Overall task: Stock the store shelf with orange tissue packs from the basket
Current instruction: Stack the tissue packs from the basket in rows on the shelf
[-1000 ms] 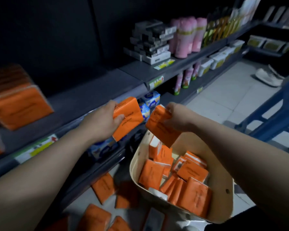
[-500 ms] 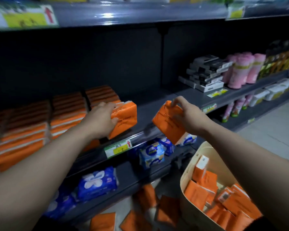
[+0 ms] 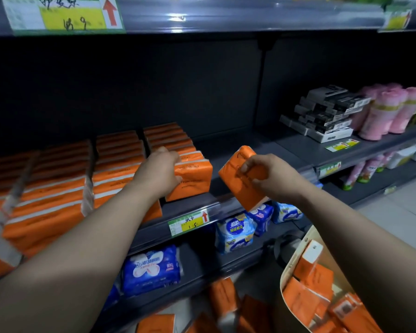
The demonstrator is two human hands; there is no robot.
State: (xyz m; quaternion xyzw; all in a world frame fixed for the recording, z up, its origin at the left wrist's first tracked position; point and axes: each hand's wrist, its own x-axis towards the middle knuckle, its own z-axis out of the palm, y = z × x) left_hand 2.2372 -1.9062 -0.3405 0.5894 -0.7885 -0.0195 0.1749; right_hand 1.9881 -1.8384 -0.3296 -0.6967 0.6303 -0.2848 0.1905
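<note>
My left hand (image 3: pixel 160 173) grips an orange tissue pack (image 3: pixel 193 177) that sits on the dark shelf (image 3: pixel 257 150) at the right end of several rows of orange packs (image 3: pixel 115 169). My right hand (image 3: pixel 271 175) holds a second orange pack (image 3: pixel 241 181), tilted, over the shelf's front rail. The beige basket (image 3: pixel 296 255) at the lower right holds several more orange packs (image 3: pixel 315 282).
Black boxes (image 3: pixel 327 111) and pink rolls (image 3: pixel 389 109) stand further right on the same shelf. Blue packs (image 3: pixel 154 267) fill the shelf below. More orange packs (image 3: pixel 223 299) lie on the floor. A price tag (image 3: pixel 187 222) hangs on the rail.
The view rose from the basket to the shelf. Both hands carried their orange packs up; the left pack now rests on the shelf beside the rows, the right pack hovers at the rail.
</note>
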